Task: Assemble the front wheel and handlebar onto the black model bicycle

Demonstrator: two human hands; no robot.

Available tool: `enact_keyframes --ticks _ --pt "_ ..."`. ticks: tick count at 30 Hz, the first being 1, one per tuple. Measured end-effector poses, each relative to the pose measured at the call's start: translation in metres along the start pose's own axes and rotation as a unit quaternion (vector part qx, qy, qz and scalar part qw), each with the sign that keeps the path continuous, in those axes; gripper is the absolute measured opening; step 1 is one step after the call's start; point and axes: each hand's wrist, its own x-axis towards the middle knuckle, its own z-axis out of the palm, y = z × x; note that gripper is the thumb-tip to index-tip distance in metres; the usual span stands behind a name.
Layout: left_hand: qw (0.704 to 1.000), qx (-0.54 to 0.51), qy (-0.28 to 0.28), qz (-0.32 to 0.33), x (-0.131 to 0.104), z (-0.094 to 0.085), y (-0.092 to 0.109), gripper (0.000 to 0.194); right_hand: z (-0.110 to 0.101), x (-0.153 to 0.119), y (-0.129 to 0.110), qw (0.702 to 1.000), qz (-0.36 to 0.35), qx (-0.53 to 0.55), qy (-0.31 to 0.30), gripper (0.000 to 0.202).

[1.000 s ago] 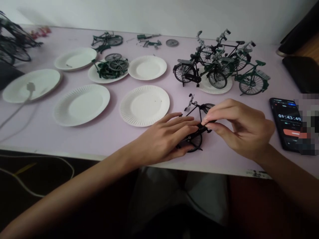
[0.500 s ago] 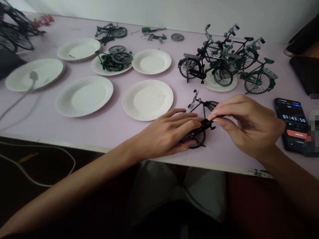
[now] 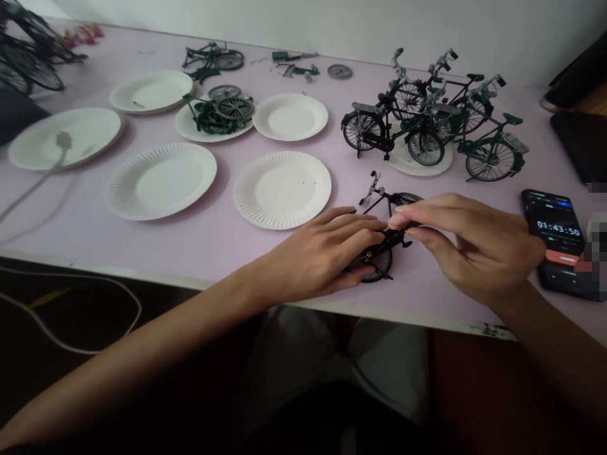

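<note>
A small black model bicycle (image 3: 379, 253) lies on its side on the pale pink table, near the front edge. My left hand (image 3: 327, 253) rests over its rear part, fingers bent and pressing on the bicycle, covering part of a wheel. From the right, my right hand (image 3: 474, 243) reaches to the middle of the frame with thumb and index finger close together. Whatever lies between those fingertips is dark and too small to make out. The handlebar points away, towards the back of the table, and a second wheel is partly behind my right fingers.
Assembled model bicycles (image 3: 493, 151) stand at the right, around a plate. Several white paper plates (image 3: 284, 218) spread leftwards; one holds green parts (image 3: 218, 117). Loose parts (image 3: 296, 69) lie behind. A phone (image 3: 554, 240) lies right of my right hand; a cable (image 3: 35, 189) crosses the left.
My right hand's fingertips have shifted slightly left over the bicycle frame, and the hand sits a little lower. My left hand stays on the bicycle.
</note>
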Motion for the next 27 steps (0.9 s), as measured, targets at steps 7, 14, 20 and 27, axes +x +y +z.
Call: enact_keyframes --ticks 7,14,20,27 --pt "1.000 -0.006 -0.011 -0.013 0.001 0.001 0.002 0.033 0.000 0.001 -0.005 1.000 0.023 -0.011 -0.005 0.033" --pt "0.999 -0.022 -0.022 -0.020 0.001 0.000 0.003 0.034 0.003 -0.009 -0.001 0.994 0.087 0.048 0.032 0.029" --pt "0.999 -0.014 -0.022 -0.019 0.001 0.001 0.002 0.039 0.004 -0.013 0.001 0.994 0.083 0.053 0.044 0.031" --pt "1.000 0.018 -0.011 0.002 -0.001 0.002 0.002 0.044 0.004 -0.012 0.000 0.996 0.068 0.032 0.046 0.031"
